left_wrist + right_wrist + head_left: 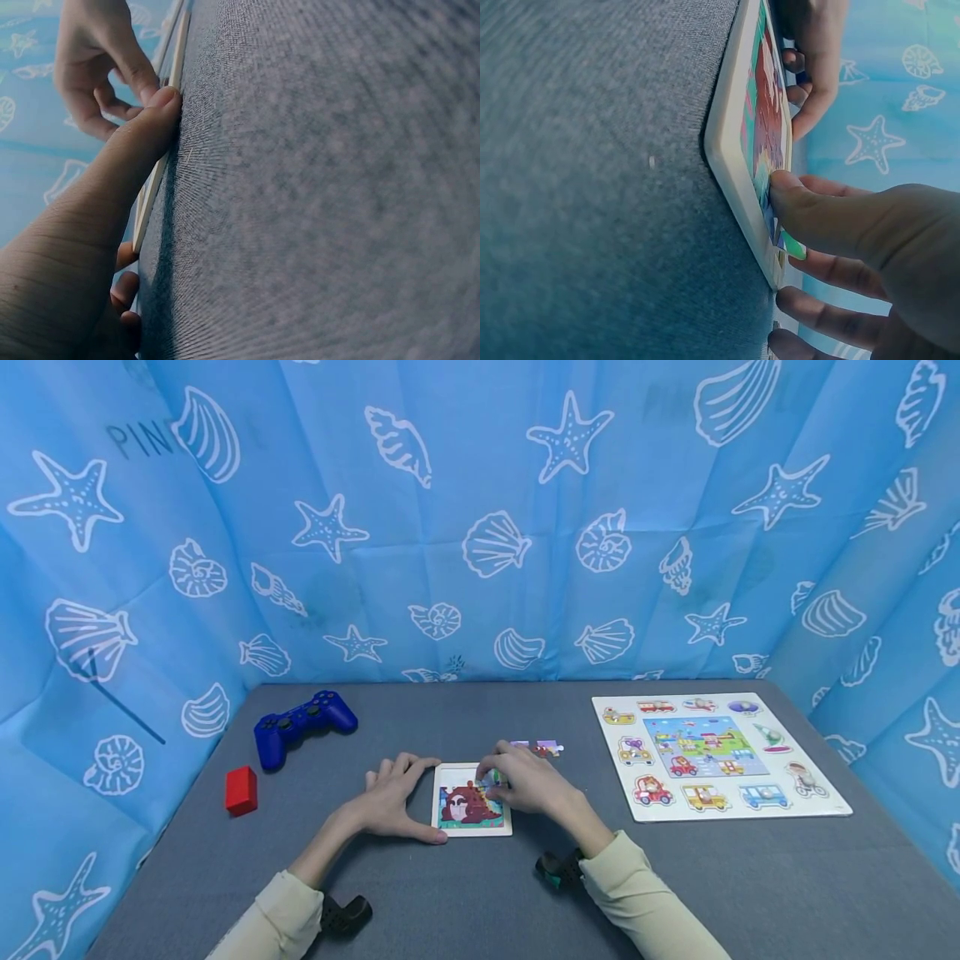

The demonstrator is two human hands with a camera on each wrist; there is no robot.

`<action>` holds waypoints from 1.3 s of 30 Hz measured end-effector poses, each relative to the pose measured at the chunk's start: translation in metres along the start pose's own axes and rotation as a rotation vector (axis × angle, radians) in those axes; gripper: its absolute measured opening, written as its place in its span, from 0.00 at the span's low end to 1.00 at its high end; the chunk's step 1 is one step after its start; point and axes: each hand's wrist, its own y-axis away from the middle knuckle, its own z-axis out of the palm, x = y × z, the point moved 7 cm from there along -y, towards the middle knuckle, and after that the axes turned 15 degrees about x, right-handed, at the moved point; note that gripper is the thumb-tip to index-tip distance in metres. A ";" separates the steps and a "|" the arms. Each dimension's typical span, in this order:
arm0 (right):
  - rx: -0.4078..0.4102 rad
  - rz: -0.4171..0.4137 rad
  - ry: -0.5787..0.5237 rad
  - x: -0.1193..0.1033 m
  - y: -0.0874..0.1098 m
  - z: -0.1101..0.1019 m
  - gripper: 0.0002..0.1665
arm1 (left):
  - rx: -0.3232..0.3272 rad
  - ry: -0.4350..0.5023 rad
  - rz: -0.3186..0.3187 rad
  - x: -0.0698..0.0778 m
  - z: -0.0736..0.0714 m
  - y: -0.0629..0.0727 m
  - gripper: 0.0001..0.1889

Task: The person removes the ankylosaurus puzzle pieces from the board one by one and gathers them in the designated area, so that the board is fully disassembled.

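A small jigsaw puzzle in a pale wooden frame [474,832] lies flat on the table, its picture showing a red-brown dinosaur with a white face area. My left hand [392,800] holds the frame's left side, thumb at the near corner and index finger at the far one. Over the upper right of the picture, my right hand [531,779] pinches a puzzle piece [792,245] with a green part between thumb and fingers. In the right wrist view the piece sits tilted against the picture, partly hidden by the thumb. Loose puzzle pieces [551,748] lie just beyond the right hand.
A white board with vehicle pictures [630,804] lies at the right. On the left are a blue game controller [303,725] and a red block [241,791]. A blue curtain [480,602] with sea shapes stands behind the grey table [450,902].
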 end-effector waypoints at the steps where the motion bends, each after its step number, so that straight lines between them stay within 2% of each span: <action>1: 0.003 -0.003 0.003 0.000 0.000 0.000 0.13 | 0.001 0.001 0.000 0.000 0.000 0.000 0.60; 6: 0.027 -0.026 0.015 -0.001 -0.001 -0.002 0.26 | 0.001 -0.003 0.005 0.001 0.000 0.000 0.60; 8: 0.030 -0.025 0.014 -0.001 -0.002 -0.003 0.27 | -0.001 -0.006 0.004 0.000 0.000 0.000 0.60; 13: 0.015 -0.007 0.015 0.000 -0.002 -0.003 0.23 | -0.002 -0.006 0.000 0.000 0.000 0.000 0.60; 22: 0.010 -0.030 0.041 0.000 -0.001 -0.001 0.24 | 0.002 -0.001 0.000 0.002 0.000 -0.001 0.60; 30: -0.024 0.008 0.035 0.003 0.000 0.001 0.26 | 0.013 0.006 0.008 0.001 -0.001 0.000 0.60; 39: -0.014 0.014 0.046 0.003 0.001 0.002 0.25 | -0.001 -0.006 -0.010 0.000 0.000 0.000 0.60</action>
